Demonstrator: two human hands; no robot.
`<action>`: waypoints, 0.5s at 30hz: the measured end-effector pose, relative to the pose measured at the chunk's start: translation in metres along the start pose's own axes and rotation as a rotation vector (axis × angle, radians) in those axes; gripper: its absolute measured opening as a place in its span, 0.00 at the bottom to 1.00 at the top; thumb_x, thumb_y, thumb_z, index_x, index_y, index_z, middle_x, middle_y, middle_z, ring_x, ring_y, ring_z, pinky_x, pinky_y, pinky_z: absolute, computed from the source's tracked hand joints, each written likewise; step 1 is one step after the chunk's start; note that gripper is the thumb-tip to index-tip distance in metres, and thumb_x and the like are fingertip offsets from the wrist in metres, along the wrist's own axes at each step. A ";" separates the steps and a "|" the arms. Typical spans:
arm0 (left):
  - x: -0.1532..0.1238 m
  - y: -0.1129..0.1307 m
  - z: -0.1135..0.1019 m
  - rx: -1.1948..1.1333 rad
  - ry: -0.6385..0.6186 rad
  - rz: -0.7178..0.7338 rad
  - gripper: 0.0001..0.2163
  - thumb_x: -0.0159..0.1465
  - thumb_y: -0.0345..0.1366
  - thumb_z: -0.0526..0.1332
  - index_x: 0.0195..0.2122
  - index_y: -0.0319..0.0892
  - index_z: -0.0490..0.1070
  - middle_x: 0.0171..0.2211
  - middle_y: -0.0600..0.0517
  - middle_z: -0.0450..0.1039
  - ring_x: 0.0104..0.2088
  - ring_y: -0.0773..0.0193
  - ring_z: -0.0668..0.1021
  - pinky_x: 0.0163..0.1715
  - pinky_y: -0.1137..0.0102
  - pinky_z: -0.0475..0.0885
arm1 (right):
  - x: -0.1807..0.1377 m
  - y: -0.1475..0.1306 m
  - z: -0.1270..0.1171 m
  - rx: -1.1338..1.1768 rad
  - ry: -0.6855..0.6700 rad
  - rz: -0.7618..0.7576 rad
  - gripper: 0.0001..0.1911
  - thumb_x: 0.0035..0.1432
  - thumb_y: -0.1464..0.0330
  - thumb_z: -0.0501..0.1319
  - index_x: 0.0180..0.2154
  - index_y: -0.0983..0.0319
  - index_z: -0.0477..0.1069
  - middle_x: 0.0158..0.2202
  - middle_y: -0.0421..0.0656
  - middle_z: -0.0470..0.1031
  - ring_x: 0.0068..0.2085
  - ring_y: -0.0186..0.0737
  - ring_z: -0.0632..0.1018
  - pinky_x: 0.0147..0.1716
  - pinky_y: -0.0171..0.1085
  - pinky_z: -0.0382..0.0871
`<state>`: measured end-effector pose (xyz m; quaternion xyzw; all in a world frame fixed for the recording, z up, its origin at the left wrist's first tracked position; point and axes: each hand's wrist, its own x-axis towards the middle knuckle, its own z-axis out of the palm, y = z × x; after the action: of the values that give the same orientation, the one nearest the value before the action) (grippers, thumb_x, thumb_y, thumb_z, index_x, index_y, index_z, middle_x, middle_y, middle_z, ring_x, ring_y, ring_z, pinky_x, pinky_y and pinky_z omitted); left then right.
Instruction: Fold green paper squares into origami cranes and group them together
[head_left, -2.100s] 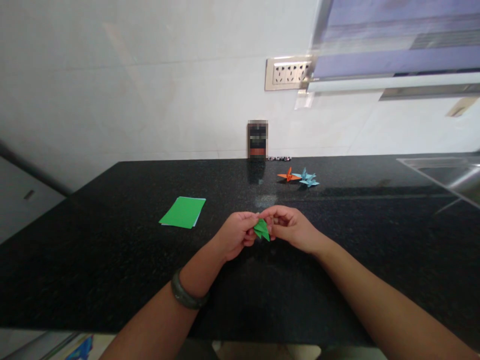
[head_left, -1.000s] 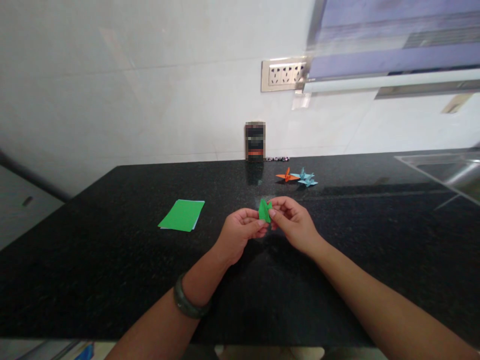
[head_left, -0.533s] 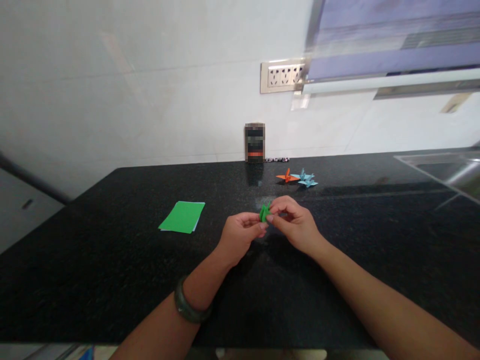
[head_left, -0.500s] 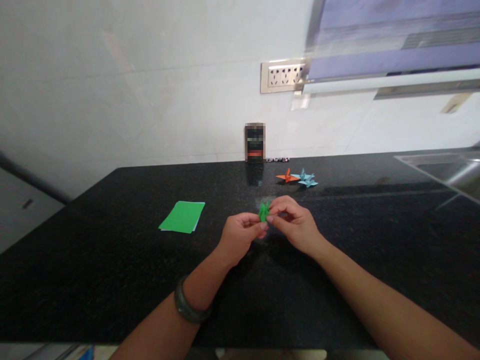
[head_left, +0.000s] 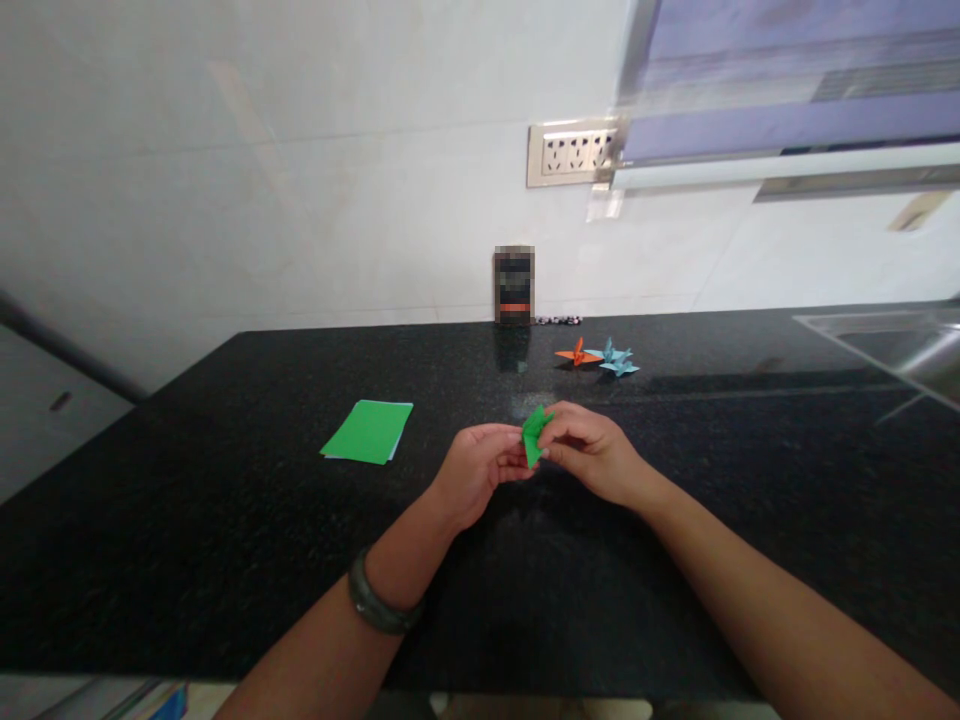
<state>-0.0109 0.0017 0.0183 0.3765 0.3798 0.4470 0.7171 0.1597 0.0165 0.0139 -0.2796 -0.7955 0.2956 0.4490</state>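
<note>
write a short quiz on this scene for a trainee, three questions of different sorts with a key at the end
1. Which colour is the folded paper between the left hand and the right hand?
A. orange
B. green
C. blue

2. True or false: the sheets lie on the right hand's side of the folded paper.

3. How many orange birds are beside the blue birds?

Key:
1. B
2. False; they lie on the left hand's side.
3. One
</note>
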 end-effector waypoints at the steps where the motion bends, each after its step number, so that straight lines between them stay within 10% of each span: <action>1: 0.000 0.000 0.000 0.025 0.014 0.004 0.10 0.49 0.38 0.65 0.26 0.35 0.73 0.22 0.51 0.73 0.23 0.68 0.74 0.26 0.72 0.70 | 0.000 -0.001 0.000 -0.022 -0.009 0.002 0.04 0.55 0.71 0.59 0.29 0.60 0.72 0.32 0.43 0.71 0.36 0.37 0.73 0.36 0.37 0.67; 15: 0.003 -0.004 0.000 0.196 0.124 0.154 0.12 0.47 0.39 0.67 0.29 0.35 0.73 0.22 0.51 0.73 0.22 0.70 0.73 0.25 0.74 0.67 | 0.000 -0.003 0.014 0.241 0.126 0.349 0.08 0.48 0.68 0.62 0.32 0.62 0.67 0.25 0.38 0.70 0.25 0.31 0.70 0.25 0.32 0.65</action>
<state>-0.0083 0.0028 0.0139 0.4442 0.4353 0.4838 0.6157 0.1466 0.0120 0.0101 -0.3752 -0.6642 0.4438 0.4702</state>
